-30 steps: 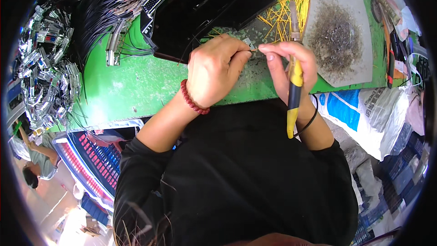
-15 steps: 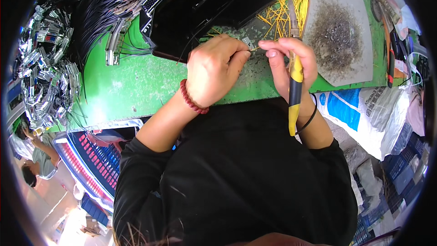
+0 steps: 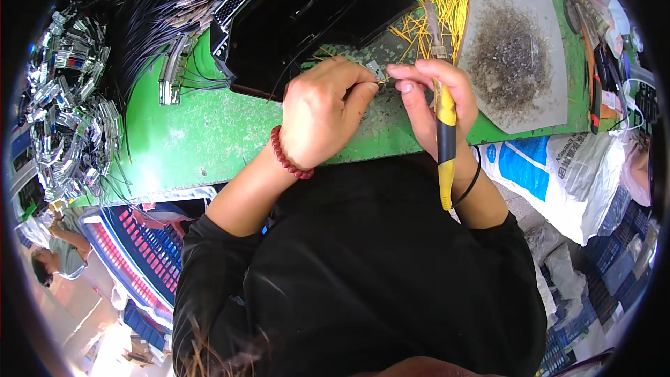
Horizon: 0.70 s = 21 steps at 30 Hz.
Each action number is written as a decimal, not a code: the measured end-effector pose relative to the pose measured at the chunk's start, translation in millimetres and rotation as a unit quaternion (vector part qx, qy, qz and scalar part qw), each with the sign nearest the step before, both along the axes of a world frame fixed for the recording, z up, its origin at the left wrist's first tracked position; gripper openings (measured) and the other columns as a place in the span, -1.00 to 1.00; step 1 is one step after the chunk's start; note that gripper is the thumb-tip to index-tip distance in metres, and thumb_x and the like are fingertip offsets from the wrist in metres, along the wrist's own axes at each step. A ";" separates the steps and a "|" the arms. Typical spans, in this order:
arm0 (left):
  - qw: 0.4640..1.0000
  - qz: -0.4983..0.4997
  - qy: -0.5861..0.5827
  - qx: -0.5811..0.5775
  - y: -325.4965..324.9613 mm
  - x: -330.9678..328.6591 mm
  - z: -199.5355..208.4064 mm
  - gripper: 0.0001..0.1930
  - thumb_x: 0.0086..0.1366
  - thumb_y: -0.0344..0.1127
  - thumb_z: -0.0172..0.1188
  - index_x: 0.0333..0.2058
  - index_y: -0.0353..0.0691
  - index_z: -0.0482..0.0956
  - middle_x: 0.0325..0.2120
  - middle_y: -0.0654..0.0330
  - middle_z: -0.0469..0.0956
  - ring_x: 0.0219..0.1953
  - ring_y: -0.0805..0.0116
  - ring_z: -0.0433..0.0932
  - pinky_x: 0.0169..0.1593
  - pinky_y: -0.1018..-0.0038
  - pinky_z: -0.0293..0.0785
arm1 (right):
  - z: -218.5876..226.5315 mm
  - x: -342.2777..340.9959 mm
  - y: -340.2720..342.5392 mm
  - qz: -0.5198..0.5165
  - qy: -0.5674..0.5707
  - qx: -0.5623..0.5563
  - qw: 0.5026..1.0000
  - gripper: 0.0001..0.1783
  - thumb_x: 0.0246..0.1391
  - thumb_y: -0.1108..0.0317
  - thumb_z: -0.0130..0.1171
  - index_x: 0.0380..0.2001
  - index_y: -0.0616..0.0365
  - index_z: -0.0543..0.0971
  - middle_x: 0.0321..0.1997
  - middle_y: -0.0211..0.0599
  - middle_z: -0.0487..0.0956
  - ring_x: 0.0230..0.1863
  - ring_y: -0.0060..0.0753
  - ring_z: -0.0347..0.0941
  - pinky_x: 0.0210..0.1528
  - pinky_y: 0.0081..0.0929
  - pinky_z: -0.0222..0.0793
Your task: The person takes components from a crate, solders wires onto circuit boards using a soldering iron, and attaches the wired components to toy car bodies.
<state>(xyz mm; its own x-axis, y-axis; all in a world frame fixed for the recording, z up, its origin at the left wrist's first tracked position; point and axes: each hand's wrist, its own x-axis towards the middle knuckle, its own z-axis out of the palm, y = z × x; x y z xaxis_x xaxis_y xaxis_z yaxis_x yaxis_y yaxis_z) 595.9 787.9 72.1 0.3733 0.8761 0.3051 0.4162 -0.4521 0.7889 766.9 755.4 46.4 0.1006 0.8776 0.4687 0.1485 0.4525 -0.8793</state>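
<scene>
My left hand (image 3: 324, 101), with a red bead bracelet at the wrist, is closed in a pinch over the green table (image 3: 174, 139). A tiny yellowish piece (image 3: 382, 79) shows at its thumb and fingertip, too small to name. Right beside them are the fingertips of my right hand (image 3: 464, 98), stretched toward that piece. A yellow and black soldering iron (image 3: 446, 143) lies in my right hand, its tip end pointing away past the fingers. Just beyond the fingertips lies a small silvery plate (image 3: 375, 68).
A large glossy black panel (image 3: 279, 35) lies ahead. Cut yellow wires (image 3: 457, 17) are piled behind the iron, beside a grey board (image 3: 551, 105) with dark residue. At left are shiny parts (image 3: 70, 105) and black wires (image 3: 132, 49). A person (image 3: 59, 258) is at far left.
My right hand's fingertips have come closer to the left ones, and the iron leans a little more to the left. The person at far left has raised their head.
</scene>
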 end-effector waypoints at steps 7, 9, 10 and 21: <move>1.000 0.007 -0.007 -0.024 -0.8 0.0 2.1 -0.95 0.05 -0.49 0.26 -0.47 -0.27 0.57 -0.56 0.12 0.53 -0.48 0.14 0.54 -0.41 0.36 0.46 | -2.4 4.0 1.3 -0.032 -0.124 0.111 0.985 -0.73 -0.09 0.59 0.26 -0.26 0.14 0.52 -0.37 -0.35 0.68 -0.56 -0.50 0.52 -0.55 -0.59 0.28; 1.000 0.008 -0.009 -0.027 -0.8 0.0 2.3 -0.95 0.05 -0.49 0.26 -0.47 -0.27 0.57 -0.56 0.12 0.52 -0.48 0.14 0.53 -0.40 0.36 0.46 | -1.5 4.8 1.9 -0.034 -0.141 0.127 0.981 -0.73 -0.10 0.59 0.26 -0.27 0.14 0.52 -0.37 -0.34 0.68 -0.58 -0.50 0.51 -0.56 -0.59 0.27; 1.000 0.009 -0.012 -0.025 -0.8 0.1 2.6 -0.96 0.05 -0.49 0.26 -0.47 -0.27 0.58 -0.56 0.12 0.52 -0.48 0.14 0.53 -0.40 0.36 0.46 | -1.0 5.2 2.0 -0.035 -0.156 0.141 0.977 -0.73 -0.11 0.59 0.26 -0.27 0.14 0.53 -0.37 -0.34 0.68 -0.60 -0.50 0.50 -0.56 -0.60 0.27; 0.999 0.013 -0.014 -0.034 -1.3 -0.6 3.0 -0.95 0.06 -0.49 0.26 -0.46 -0.27 0.58 -0.56 0.12 0.52 -0.48 0.14 0.54 -0.40 0.37 0.47 | 0.4 3.1 4.7 -0.022 -0.143 0.156 0.977 -0.69 -0.14 0.61 0.26 -0.25 0.15 0.53 -0.39 -0.35 0.67 -0.63 -0.51 0.47 -0.59 -0.61 0.25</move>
<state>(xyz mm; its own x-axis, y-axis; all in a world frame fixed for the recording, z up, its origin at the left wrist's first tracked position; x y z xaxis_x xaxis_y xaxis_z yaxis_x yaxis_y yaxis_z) 595.3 786.6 75.1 0.3418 0.9049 0.2536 0.4055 -0.3855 0.8288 770.0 760.1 46.7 -0.0386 0.6858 0.7268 0.3926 0.6793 -0.6201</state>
